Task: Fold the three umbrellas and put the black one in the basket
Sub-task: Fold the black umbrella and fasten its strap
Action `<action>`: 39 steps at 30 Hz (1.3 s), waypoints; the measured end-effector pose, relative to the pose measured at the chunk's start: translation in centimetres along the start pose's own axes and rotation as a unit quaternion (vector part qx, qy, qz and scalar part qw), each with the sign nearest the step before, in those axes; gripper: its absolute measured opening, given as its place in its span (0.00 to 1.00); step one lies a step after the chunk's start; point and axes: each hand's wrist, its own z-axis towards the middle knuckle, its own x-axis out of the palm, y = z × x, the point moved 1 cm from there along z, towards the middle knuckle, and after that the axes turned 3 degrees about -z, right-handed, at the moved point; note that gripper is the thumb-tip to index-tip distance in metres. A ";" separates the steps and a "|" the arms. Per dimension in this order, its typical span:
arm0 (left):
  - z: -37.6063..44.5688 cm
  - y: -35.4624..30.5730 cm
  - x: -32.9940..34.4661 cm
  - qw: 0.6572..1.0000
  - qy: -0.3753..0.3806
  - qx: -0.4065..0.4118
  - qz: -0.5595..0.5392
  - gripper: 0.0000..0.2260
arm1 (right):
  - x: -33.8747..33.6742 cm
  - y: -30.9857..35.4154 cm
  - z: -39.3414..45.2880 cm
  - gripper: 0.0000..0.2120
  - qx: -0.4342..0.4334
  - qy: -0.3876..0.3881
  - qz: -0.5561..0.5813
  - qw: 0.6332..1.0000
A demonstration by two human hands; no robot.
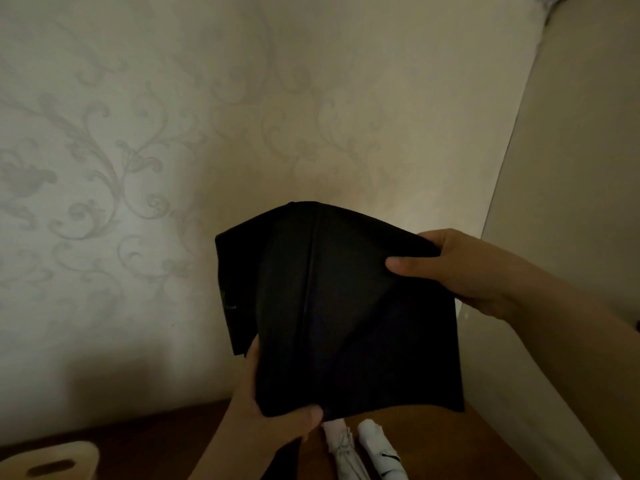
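Observation:
I hold the black umbrella (332, 306) up in front of the wall, its canopy fabric spread flat with a seam running down the middle. My left hand (273, 414) grips its lower left corner, thumb on the front. My right hand (460, 265) pinches the upper right edge of the fabric, thumb on the near side. Below, on the brown table (138, 445), lie two folded pale umbrellas: a pinkish-white one (343, 452) and a white one with a dark strap mark (381, 452). The black canopy hides their upper ends.
A light, basket-like container (52, 462) with a handle slot shows at the bottom left corner. Patterned wallpaper (173, 150) rises right behind the table. A plain beige wall or panel (571, 168) closes the right side.

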 end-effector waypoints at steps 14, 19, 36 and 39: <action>-1.0 -0.5 1.4 0.990 -0.135 0.027 -0.037 0.34 | -2.3 -0.7 -1.0 0.19 0.002 0.019 0.004 1.000; -0.8 -0.5 1.2 0.992 -0.121 0.013 -0.037 0.31 | -2.9 -1.2 -1.0 0.14 -0.048 -0.045 0.029 0.997; -1.1 -0.1 1.5 0.982 -0.180 0.058 0.011 0.25 | 2.6 -2.9 -3.4 0.18 0.017 -0.040 0.288 0.957; -1.3 -0.4 1.7 0.983 -0.175 0.042 0.021 0.28 | 3.9 -3.0 -4.0 0.34 0.034 0.020 0.357 0.933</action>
